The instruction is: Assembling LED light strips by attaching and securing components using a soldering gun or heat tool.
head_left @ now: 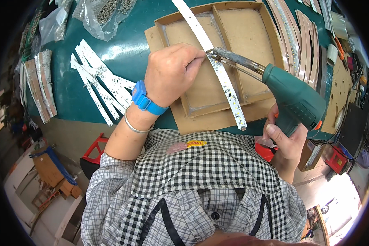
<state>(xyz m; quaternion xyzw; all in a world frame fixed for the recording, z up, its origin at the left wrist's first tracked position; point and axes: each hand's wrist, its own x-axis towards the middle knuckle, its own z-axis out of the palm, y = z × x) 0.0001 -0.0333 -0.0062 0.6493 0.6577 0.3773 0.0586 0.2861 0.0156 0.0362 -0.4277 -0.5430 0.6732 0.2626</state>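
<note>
My right hand (290,141) grips the handle of a green soldering gun (297,92). The gun's dark metal tip points left and meets a white LED strip board (228,92) near its middle. The board lies slantwise across a shallow cardboard tray (250,33) with a divider. My left hand (172,69) is closed, thumb and forefinger pinched together right at the soldering tip. Whatever sits between those fingers is too small to make out. A blue wrist strap (143,98) and a metal bangle circle my left wrist.
Loose white LED strips (100,78) lie crisscrossed on the green table at left. Stacked strips (40,84) stand at the far left, with more curved strips (305,49) at right. A plastic bag of small metal parts (104,14) sits at the back left.
</note>
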